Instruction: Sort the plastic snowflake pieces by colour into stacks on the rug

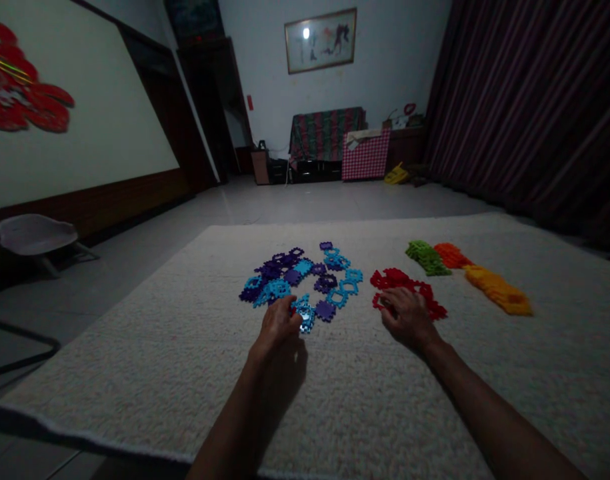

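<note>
My left hand (279,323) is closed in a pinch at the near edge of a loose pile of blue and purple interlocking plastic tiles. At its thumb and fingertips is a shiny light blue tile (306,319). My right hand (405,312) reaches over a heap of red tiles (425,293), its fingers curled down on a red tile (377,301) at the heap's left side; the palm hides part of the heap. Between the hands lie a purple tile (325,311) and light blue frame-shaped tiles (350,287). Dark purple tiles (272,268) are bunched farther back.
Green tiles (427,259), orange tiles (451,255) and yellow tiles (499,289) lie in overlapping groups at the right. Everything rests on a beige textured cover (149,353). A pale stool (37,235) stands at the left, and dark curtains (509,107) hang at the right.
</note>
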Demonstrator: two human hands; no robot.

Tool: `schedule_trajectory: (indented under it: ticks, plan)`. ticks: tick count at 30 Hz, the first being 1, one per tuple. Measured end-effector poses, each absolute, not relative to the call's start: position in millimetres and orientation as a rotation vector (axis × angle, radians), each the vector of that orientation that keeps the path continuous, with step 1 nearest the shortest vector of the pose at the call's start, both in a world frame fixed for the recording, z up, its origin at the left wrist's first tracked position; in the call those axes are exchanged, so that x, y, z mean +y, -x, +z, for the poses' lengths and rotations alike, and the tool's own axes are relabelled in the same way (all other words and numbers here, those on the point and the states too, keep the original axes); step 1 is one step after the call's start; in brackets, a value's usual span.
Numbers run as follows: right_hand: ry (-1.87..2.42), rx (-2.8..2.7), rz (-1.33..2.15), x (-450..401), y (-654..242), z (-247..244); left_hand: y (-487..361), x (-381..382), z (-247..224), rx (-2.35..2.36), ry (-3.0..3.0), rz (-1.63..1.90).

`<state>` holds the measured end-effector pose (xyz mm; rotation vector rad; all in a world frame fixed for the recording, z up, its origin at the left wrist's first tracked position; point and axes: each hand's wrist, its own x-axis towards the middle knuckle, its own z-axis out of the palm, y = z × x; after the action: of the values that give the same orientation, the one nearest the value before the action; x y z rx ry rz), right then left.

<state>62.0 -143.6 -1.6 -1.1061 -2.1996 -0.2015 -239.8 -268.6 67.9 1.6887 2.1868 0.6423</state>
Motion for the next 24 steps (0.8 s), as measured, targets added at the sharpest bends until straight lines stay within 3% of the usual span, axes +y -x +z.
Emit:
schedule_trajectory:
  ticks: [8, 14, 24]
  plan:
    - [1.204, -1.968, -0.164, -142.5, -65.2, -1.5, 148.6, -182.1, 75.8, 1.829, -1.931, 0.704]
    - [1.329, -1.68, -0.179, -131.4, -80.2, 2.5, 67.9, -104.9, 54.1, 1.779, -1.701, 0.99]
    - [1.626, -1.468, -0.11, -113.3, -91.1, -15.7, 40.7, -53.3, 30.3, 1.785, -1.931, 0.989]
